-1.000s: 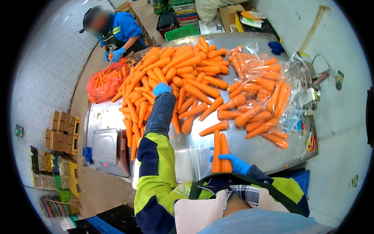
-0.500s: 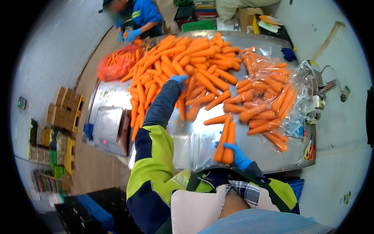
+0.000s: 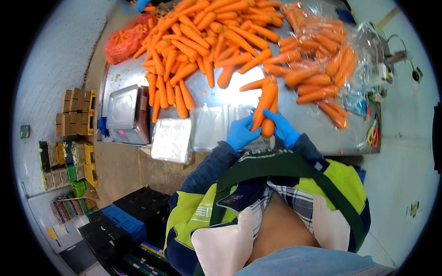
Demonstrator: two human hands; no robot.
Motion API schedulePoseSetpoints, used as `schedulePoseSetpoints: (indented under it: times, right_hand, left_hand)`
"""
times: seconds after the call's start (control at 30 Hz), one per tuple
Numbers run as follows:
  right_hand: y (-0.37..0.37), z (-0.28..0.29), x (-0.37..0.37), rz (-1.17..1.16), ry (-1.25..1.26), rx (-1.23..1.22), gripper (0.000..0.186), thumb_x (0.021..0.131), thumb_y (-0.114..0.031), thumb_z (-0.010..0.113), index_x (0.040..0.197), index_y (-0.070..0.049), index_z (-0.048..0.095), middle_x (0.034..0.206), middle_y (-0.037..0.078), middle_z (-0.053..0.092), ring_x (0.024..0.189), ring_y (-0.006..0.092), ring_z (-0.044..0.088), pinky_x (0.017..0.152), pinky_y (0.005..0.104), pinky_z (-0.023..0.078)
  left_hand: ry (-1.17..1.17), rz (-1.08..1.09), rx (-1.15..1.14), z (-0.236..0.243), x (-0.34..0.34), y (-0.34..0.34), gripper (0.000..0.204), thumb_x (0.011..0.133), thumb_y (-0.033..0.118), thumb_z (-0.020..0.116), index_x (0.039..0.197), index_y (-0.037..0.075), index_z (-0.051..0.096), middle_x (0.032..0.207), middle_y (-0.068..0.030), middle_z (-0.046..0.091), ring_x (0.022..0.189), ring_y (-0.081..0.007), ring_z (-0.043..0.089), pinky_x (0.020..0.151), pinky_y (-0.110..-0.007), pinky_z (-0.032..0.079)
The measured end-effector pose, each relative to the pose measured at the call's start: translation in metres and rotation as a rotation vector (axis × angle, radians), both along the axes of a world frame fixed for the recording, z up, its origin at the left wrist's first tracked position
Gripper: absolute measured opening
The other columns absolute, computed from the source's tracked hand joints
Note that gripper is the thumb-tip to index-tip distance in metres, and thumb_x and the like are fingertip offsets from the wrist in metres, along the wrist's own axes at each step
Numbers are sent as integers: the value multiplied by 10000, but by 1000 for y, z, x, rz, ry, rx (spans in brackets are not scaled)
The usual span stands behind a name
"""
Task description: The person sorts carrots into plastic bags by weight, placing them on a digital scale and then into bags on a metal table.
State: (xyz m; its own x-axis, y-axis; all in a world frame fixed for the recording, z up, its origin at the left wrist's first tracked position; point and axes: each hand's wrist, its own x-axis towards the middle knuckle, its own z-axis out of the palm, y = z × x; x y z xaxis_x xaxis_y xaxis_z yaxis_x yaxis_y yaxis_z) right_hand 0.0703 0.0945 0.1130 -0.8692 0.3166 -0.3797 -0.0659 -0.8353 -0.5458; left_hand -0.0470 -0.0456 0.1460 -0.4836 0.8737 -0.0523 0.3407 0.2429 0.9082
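Close to the table's near edge, my blue-gloved left hand (image 3: 242, 132) and blue-gloved right hand (image 3: 282, 128) are closed on a small bunch of carrots (image 3: 263, 105) from either side. The thick ends point toward me. Clear film lies by the fingers; whether it wraps the carrots I cannot tell. Just left of my left hand, clear plastic bags (image 3: 209, 126) lie flat on the metal table (image 3: 294, 143). Beyond the hands is a large heap of loose carrots (image 3: 195, 39). Clear bags filled with carrots (image 3: 317, 76) lie to the right.
On the left stand a scale (image 3: 123, 108) and a stack of clear bags (image 3: 171, 140) overhanging the edge. A red net sack (image 3: 120, 48) lies far left. Scissors (image 3: 373, 133) rest at the right edge. Black crates (image 3: 145, 209) stand below left. A co-worker's gloved hand (image 3: 142, 5) shows at the top.
My left hand has come back from the carrot heap to the bunch beside my right hand. The view has tilted downward, and the bag stack at the table edge now shows.
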Motion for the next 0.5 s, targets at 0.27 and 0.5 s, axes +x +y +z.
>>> schedulePoseSetpoints:
  times: [0.27, 0.5]
  right_hand:
    - [30, -12, 41, 42, -283, 670, 571, 772, -212, 767, 1251, -16, 524, 1072, 100, 644, 993, 236, 630, 852, 356, 521]
    - [70, -3, 72, 414, -505, 1496, 799, 679, -325, 770, 1397, -189, 447, 1102, 163, 643, 984, 329, 635, 852, 398, 508]
  left_hand:
    - [-12, 97, -271, -33, 10, -14, 509, 814, 427, 726, 654, -4, 506, 549, -101, 485, 513, -178, 437, 543, -351, 406]
    - [448, 303, -426, -103, 55, 29, 388, 758, 401, 722, 867, 65, 561, 947, -122, 528, 812, -326, 580, 699, -433, 487]
